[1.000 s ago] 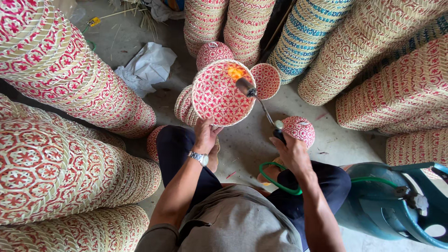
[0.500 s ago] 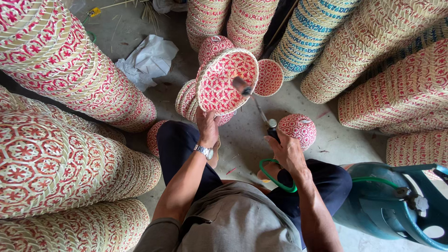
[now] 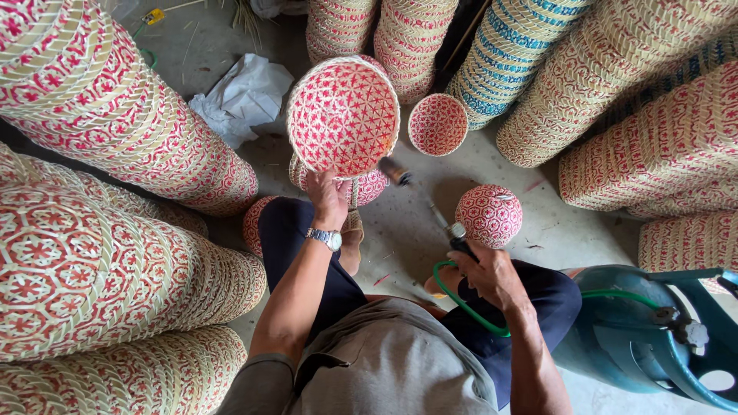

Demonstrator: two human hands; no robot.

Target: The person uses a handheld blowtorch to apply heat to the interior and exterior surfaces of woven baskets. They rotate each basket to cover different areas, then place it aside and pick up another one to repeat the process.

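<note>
Concrete floor between basket stacks: left hand (image 3: pixel 329 196) grips round red-and-white woven basket (image 3: pixel 343 115) by its lower rim, right hand (image 3: pixel 492 273) closed around slim metal gas torch (image 3: pixel 430 204) aimed up-left at it.

Place: a basket-weaving workshop.
Evidence: tall stacks of red-patterned woven baskets (image 3: pixel 115 115) crowding the frame's left, top and right.
Floor: bare concrete (image 3: pixel 430 223), centre.
Equipment: teal gas cylinder (image 3: pixel 653 338) with green hose (image 3: pixel 461 296), lower right.

Bright, even daylight with soft, faint shadows and no glare. Sharp at centre; bowed by wide-angle distortion toward the edges.
</note>
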